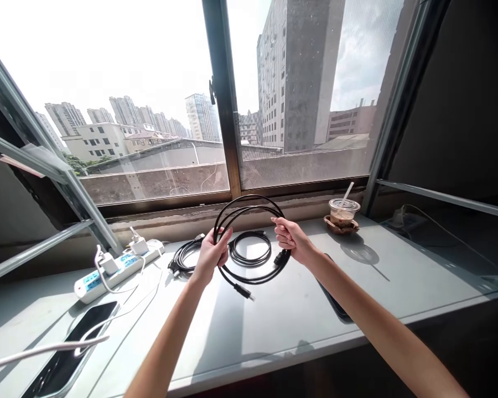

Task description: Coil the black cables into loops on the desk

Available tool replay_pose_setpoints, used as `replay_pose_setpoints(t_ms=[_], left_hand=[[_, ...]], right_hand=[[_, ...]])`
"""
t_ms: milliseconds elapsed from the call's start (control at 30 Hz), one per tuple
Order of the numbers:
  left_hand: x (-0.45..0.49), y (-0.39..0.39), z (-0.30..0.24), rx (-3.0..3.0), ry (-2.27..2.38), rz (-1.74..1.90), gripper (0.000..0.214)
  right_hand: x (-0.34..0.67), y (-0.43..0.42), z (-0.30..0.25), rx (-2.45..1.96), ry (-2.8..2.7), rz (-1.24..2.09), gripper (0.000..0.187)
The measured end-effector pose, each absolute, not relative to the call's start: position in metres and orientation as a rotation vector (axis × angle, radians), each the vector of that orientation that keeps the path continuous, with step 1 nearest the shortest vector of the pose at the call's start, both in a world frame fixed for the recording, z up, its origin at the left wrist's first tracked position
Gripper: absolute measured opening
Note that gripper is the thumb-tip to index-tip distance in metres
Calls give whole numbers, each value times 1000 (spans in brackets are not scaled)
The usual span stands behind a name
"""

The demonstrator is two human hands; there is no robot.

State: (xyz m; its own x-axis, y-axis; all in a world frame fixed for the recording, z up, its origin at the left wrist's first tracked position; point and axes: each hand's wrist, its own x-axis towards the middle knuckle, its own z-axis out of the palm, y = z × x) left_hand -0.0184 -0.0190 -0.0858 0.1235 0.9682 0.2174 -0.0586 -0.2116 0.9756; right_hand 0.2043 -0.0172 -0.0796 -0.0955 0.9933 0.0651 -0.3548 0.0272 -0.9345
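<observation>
I hold a looped black cable [249, 205] up above the grey windowsill [274, 315]. My left hand [211, 255] is closed round the loop's left side. My right hand [290, 239] is closed on its right side, near a black plug. One cable end with a connector [244, 293] hangs down below the loop. Two more coiled black cables lie on the sill behind my hands: one [249, 249] in the middle, another [184, 256] to the left.
A white power strip [108, 272] with chargers and white leads lies at the left. A phone [92, 319] rests near the front left. A plastic iced drink cup [343, 211] with a straw stands at the right. A dark flat object [334, 298] lies under my right forearm.
</observation>
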Motion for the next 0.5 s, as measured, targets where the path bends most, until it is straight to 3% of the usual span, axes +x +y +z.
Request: replay_pose_setpoints(t_ms=[100, 233, 400, 500], left_hand=[[-6, 11, -104, 1453, 1204, 1430, 49], [1, 54, -133, 1502, 1518, 1365, 34], [8, 80, -159, 1687, 1798, 1335, 35], [5, 79, -167, 1848, 1925, 1282, 36]], right_hand=[[197, 11, -98, -902, -986, 1329, 32], [190, 51, -133, -1012, -954, 1167, 23], [188, 84, -179, -1181, -1018, 902, 6], [190, 92, -202, -1293, -1069, 742, 12]])
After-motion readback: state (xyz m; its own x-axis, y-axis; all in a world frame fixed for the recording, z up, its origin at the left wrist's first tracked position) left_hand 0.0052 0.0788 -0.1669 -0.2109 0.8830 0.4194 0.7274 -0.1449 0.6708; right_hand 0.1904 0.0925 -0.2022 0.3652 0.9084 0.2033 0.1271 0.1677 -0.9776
